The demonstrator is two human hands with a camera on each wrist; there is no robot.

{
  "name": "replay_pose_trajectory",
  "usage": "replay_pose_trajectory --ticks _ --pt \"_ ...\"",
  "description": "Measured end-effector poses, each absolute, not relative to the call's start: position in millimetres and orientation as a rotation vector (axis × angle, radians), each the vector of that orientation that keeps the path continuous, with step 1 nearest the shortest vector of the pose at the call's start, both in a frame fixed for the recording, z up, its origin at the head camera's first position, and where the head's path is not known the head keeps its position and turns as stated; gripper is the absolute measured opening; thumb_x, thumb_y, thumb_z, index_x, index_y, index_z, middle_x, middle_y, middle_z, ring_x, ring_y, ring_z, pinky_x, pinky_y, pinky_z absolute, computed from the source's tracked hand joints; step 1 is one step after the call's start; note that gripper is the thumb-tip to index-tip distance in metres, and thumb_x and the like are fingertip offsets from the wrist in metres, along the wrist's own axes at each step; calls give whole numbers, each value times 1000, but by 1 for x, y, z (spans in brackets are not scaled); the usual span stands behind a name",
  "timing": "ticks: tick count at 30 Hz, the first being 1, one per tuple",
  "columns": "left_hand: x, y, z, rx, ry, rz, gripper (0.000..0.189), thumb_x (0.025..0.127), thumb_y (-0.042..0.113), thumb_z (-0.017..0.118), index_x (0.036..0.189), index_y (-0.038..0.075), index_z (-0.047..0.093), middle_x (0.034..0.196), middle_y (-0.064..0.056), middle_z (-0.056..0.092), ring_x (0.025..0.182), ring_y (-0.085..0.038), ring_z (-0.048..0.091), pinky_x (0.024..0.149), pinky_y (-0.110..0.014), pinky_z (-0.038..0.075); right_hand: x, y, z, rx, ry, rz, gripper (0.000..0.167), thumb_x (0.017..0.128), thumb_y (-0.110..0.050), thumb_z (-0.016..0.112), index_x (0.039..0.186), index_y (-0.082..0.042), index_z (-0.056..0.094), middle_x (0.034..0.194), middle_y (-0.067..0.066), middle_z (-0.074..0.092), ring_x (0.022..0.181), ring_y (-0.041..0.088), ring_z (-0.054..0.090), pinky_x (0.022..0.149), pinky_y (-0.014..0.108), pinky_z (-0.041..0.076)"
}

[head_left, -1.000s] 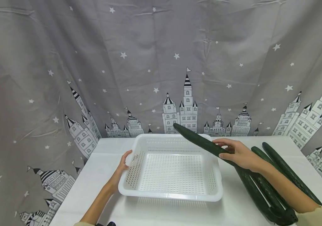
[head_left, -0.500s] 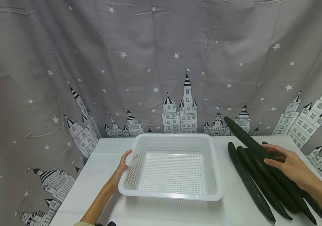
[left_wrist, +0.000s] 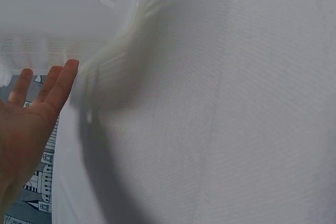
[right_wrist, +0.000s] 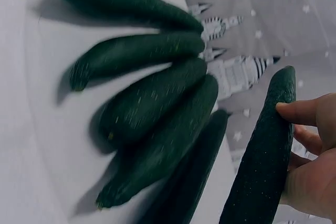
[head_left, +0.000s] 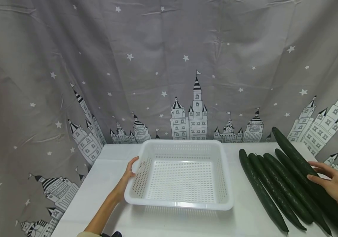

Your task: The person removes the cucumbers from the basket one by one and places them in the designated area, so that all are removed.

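Note:
My right hand point(head_left: 335, 182) pinches a long dark green cucumber point(head_left: 292, 152) between thumb and fingers at the far right. Its far end is raised and tilted over the row; in the right wrist view this cucumber point(right_wrist: 262, 166) stands apart from the others. Several more cucumbers point(head_left: 262, 192) lie side by side on the table, fanned slightly. Against the left side of a white perforated plastic basket point(head_left: 181, 205) rests my left hand point(head_left: 126, 179). The left wrist view shows this hand's fingers point(left_wrist: 62, 87) stretched straight by the basket's corner. Nothing lies inside the basket.
A white cloth covers the table point(head_left: 109, 154). Behind it hangs a grey curtain point(head_left: 145, 82) printed with castles and stars. The cucumber row starts a short way right of the basket. A dark object point(head_left: 116, 234) shows near the left forearm.
The right hand has carried the cucumber from over the basket's right rim to the far right, above the row's right end. The left hand and basket have stayed put.

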State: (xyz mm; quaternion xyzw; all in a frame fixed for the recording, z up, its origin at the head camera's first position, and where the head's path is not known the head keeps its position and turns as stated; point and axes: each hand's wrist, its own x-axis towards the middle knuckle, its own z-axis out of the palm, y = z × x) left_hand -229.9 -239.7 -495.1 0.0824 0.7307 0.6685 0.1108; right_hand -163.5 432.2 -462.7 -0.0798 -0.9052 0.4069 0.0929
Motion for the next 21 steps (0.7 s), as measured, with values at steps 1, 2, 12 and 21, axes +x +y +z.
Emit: replay_pose_trajectory --ticks 1,2,12,21 --pt "-230 -240 -495 240 2149 1964 75 87 18 30 157 28 7 160 -22 13 137 -53 29 92 -52 45 -164 436 -466 -266 -2682 1198 56 100 -15 56 147 8 34 135 45 29 115 61 34 86 59 45" --pt "-230 -240 -495 238 2150 1964 75 87 18 30 157 28 7 160 -22 13 137 -54 29 92 -52 45 -164 439 -470 -296 -2680 1185 57 101 -14 56 146 11 32 136 46 28 117 62 31 88 66 38" --pt "-228 -239 -495 230 2158 1962 74 87 19 30 157 29 7 161 -22 13 137 -54 30 91 -53 47 -164 472 -494 -591 -2706 1204 64 100 -14 56 146 15 23 139 48 22 126 63 24 92 70 32" --pt "-227 -239 -494 235 2155 1964 74 88 19 29 157 29 6 160 -23 15 134 -53 33 89 -50 48 -164 494 -516 -606 -2712 1249 60 97 -10 56 139 17 23 133 50 25 123 63 28 84 61 42"
